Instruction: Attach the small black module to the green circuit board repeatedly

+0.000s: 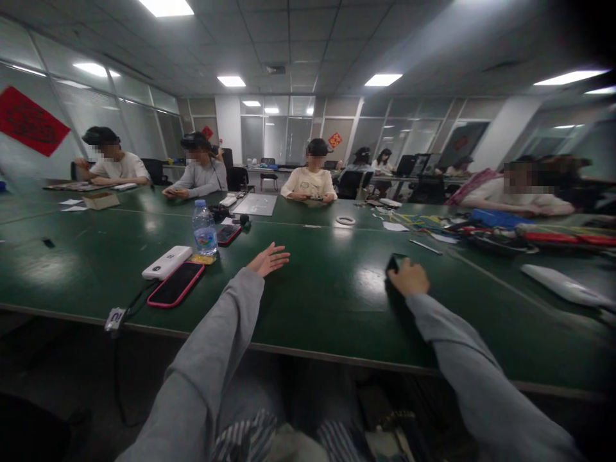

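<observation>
Since a black-screened phone in a pink-red case (177,284) lies by the near edge of the green tabletop (317,308), with a rounded white block (167,262) just beside it on the far side and a clear plastic bottle with a blue cap (205,231) farther from that edge, the handling is probably best kept to the right of all three, so that the left sleeve does not catch them. The left hand (269,259) would do well to stay relaxed, while the thin, dark, flat-looking object (395,262) calls for a firm hold by its sides, well inside the near edge. As for the hands, the left is spread wide, fingers extended and slightly apart, with nothing in it; whether it touches the surface I cannot tell. Farther right, the right hand (410,278) is curled round the dark object, which pokes out toward the far edge from right of the surface's middle; blur hides whether its lower end touches down. Beyond it, a slim silvery rod (426,247) lies toward the far right corner.
</observation>
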The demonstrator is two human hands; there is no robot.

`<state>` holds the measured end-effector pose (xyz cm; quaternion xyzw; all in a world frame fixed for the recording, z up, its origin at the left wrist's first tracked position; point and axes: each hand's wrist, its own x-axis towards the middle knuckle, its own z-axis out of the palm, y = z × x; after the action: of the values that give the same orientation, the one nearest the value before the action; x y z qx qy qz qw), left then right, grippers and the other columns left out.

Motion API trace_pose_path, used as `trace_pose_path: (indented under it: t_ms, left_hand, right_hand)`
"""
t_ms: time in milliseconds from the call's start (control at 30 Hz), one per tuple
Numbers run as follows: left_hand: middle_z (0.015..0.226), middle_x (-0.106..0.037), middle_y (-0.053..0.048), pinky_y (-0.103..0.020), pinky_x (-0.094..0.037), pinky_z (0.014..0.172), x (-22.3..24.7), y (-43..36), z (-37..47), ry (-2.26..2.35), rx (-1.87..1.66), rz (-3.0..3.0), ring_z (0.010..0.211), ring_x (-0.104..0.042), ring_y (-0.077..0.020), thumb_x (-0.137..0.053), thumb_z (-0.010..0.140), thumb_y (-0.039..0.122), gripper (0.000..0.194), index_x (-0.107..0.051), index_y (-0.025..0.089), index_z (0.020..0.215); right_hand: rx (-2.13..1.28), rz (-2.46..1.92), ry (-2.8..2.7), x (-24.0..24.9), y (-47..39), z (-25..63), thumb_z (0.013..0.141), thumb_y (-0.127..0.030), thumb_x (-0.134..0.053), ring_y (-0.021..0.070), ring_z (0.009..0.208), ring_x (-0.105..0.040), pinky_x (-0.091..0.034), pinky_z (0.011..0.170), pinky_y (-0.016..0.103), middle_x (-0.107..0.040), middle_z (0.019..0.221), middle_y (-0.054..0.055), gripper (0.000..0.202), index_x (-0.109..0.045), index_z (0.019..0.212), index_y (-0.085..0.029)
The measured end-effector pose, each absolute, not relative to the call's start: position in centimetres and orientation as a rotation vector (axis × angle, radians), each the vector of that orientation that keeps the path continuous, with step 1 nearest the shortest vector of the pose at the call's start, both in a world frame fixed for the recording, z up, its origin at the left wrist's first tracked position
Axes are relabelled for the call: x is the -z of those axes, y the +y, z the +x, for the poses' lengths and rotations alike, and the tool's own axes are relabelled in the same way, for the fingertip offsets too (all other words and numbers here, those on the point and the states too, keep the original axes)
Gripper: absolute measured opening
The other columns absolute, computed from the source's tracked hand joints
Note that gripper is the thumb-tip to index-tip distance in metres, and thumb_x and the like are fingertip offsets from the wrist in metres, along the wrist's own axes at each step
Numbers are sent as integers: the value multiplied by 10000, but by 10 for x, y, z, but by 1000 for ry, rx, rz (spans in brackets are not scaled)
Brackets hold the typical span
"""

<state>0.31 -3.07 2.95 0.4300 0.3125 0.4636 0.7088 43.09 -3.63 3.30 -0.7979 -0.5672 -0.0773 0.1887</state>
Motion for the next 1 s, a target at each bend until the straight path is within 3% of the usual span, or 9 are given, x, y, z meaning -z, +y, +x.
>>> trace_pose_path:
  t_ms: [167,333,533,733,867,1000]
  left_hand:
    - [1223,-572,-122,-316,-367,951,-21,-18,6,837,-1145,884,1135,-524,-210,-567,793,476,431,-591,176,1101]
    - [915,-661,-97,-277,-425,839,-13,-6,8,896,-1427,799,859,-612,-161,-695,709,312,298,-630,114,923]
    - [821,-664,-67,-236,-457,703,-11,-5,7,866,-1480,790,683,-605,-108,-704,701,193,273,-605,105,939]
    - [853,-651,-41,-213,-466,611,-12,-8,11,944,-1430,791,638,-615,-99,-753,646,161,572,-489,153,1154]
    - [876,-639,-44,-256,-490,571,-8,-11,17,894,-1249,838,633,-629,-137,-786,610,235,672,-447,191,1188]
    - [869,-627,-36,-240,-477,526,-5,-10,18,860,-1222,869,632,-632,-146,-808,567,211,729,-430,211,1191]
  right_hand:
    - [181,-1560,-2141,-10,-21,254,840,-328,-504,235,1021,-478,-389,898,329,-495,1083,160,570,-379,1347,-100]
    - [92,-1213,-2189,3,-48,158,823,-368,-531,253,1079,-444,-389,946,372,-475,1149,158,660,-323,1377,-77]
    - [20,-1195,-2136,4,-53,156,838,-341,-526,260,1119,-429,-376,970,411,-471,1166,174,599,-365,1342,-59]
    - [75,-1172,-2059,-3,-54,158,873,-315,-476,239,1061,-454,-403,944,395,-484,1108,140,540,-359,1360,-113]
    - [140,-1152,-2021,-8,-57,157,876,-294,-474,246,1066,-445,-401,948,404,-478,1114,135,541,-338,1374,-132]
    - [128,-1140,-2018,-8,-59,157,878,-290,-471,248,1089,-436,-394,958,416,-472,1139,142,542,-322,1371,-120]
